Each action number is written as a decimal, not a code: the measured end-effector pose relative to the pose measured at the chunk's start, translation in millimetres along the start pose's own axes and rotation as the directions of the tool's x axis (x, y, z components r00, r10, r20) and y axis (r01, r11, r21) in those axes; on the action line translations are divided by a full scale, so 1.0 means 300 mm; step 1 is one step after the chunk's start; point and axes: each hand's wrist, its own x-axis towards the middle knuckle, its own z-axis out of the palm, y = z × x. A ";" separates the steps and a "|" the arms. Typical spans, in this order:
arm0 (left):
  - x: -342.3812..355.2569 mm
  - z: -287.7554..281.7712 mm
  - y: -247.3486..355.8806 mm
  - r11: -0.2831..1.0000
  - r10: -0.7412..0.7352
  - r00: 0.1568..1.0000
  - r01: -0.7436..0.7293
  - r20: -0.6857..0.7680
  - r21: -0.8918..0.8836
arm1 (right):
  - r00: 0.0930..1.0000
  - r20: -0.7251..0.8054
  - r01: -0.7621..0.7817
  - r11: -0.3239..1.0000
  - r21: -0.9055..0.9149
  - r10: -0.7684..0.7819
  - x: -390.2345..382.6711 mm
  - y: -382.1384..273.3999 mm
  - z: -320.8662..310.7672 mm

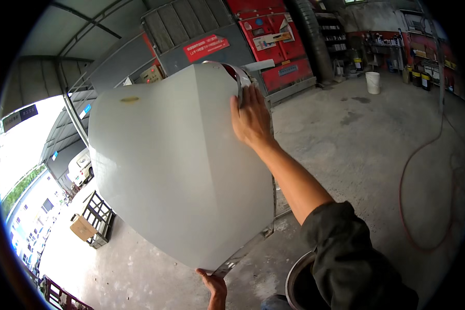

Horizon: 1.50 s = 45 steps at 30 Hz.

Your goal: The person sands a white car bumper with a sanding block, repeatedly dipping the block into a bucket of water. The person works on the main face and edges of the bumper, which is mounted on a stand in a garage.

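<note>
A large pale grey car body panel (175, 150), with a sharp crease down its face, stands tilted in front of me and fills the middle of the view. Near its top is a small brownish-yellow patch (129, 99). My right hand (253, 116) grips the upper right edge, thumb against the face and fingers over the side. At the lower corner, my left hand (212, 283) grips the panel from below, its thumb along the edge; its other fingers are partly hidden. A bare metal rim shows along the lower right edge.
Red metal cabinets (280, 46) stand behind the panel. A white bucket (373, 82) sits on the concrete floor by shelves at the far right. A red hose (404, 206) curls on the right. To the left stands a dark metal rack (101, 219) with a cardboard box (81, 228).
</note>
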 end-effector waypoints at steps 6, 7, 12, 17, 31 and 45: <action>-0.016 0.044 -0.027 0.998 -0.058 0.998 0.058 0.015 -0.006 | 0.990 -0.143 0.010 0.999 0.037 -0.005 0.017 -0.003 -0.026; -0.037 0.045 -0.017 0.999 -0.042 0.999 0.042 0.018 0.001 | 0.992 -0.129 0.005 0.997 0.071 0.004 -0.042 -0.015 -0.033; -0.059 0.067 0.000 1.000 -0.029 0.998 0.029 0.062 -0.009 | 0.993 0.003 -0.116 0.954 0.278 0.120 -0.286 -0.052 -0.161; -0.052 0.069 0.021 0.999 -0.031 0.992 0.032 0.122 -0.001 | 0.979 0.094 -0.204 0.894 0.399 0.182 -0.583 -0.070 -0.225; -0.040 0.116 0.104 0.999 0.029 0.999 -0.029 0.020 0.030 | 0.545 0.608 -0.779 0.617 0.112 0.577 -1.425 0.027 -0.709; 0.065 -0.082 0.160 0.972 0.078 0.991 -0.100 0.110 0.214 | -0.678 0.383 -0.716 -0.447 -0.536 0.627 -2.227 0.562 -0.915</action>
